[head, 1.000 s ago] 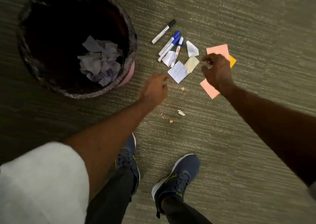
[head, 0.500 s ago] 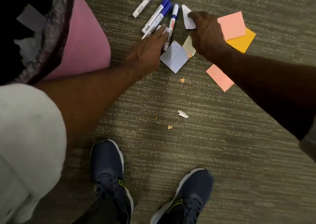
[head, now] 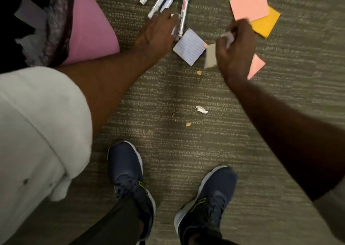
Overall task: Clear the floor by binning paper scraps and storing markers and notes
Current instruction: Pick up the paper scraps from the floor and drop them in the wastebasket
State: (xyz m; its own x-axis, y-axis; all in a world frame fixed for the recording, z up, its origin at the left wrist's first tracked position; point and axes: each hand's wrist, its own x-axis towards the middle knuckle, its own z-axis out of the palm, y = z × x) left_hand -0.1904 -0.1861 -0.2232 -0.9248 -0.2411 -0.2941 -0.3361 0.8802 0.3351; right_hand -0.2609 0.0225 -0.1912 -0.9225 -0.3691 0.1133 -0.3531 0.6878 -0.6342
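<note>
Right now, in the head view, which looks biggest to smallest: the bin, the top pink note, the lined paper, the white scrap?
1. bin, though partly out of view
2. top pink note
3. lined paper, only slightly smaller
4. white scrap

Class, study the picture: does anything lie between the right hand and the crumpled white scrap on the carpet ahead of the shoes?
Nothing visible does. Only bare carpet separates the right hand from the scrap. That hand holds a white piece and a beige piece, so its fingers are not free.
</note>
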